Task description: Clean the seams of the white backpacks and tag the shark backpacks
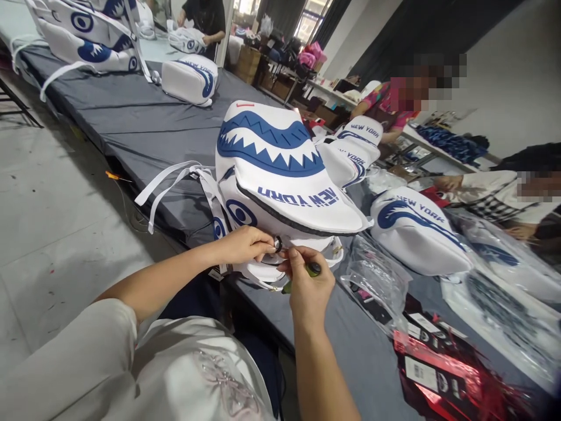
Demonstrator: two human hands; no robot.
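Note:
A white backpack (280, 134) with blue jagged-teeth print and "NEW YORK" lettering stands at the table edge in front of me. My left hand (254, 242) is closed at its lower near side, its fingertips pinching the fabric edge beside a small black ring (277, 244). My right hand (311, 280) is closed round a green-handled tool with a black end (313, 269), its thumb and finger meeting close to my left fingertips. The tool's working tip is hidden. White straps (170, 175) hang off the bag's left side.
More white bags (188, 79) lie along the grey-covered table (127, 126), with another bag (416, 231) to the right. Clear plastic wrapping (377, 280) and red foil packets with tags (433, 368) lie at right. Co-workers (388, 102) handle items across the table.

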